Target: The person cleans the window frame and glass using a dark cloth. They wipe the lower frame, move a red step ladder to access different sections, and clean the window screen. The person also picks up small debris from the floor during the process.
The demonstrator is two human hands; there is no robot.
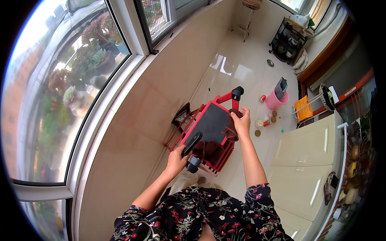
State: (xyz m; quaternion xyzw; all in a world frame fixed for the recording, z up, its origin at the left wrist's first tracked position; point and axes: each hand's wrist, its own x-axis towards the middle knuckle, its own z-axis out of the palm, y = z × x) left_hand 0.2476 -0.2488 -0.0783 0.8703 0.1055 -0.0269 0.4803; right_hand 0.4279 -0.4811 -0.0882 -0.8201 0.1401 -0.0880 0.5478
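In front of me stands a red-framed wheeled cart (230, 154) with a flat dark grey panel (210, 122) edged in red. My left hand (177, 161) is closed around a long black grip (192, 144) at the cart's near left corner. A dark brown cloth (230, 131) hangs from my right hand (241, 120), pinched between thumb and fingers at the panel's right edge. More dark brown fabric (207, 150) lies over the near side of the panel; whether it is the same piece I cannot tell. A black knob (237, 92) tops the far red post.
Right of the cart, a pink bin (276, 99) stands among cans and jars (267, 122) on the glossy tile floor. Cream cabinets (302, 146) line the right side; a low wall with windows (120, 88) runs along the left. A black shelf cart (287, 40) is at the back.
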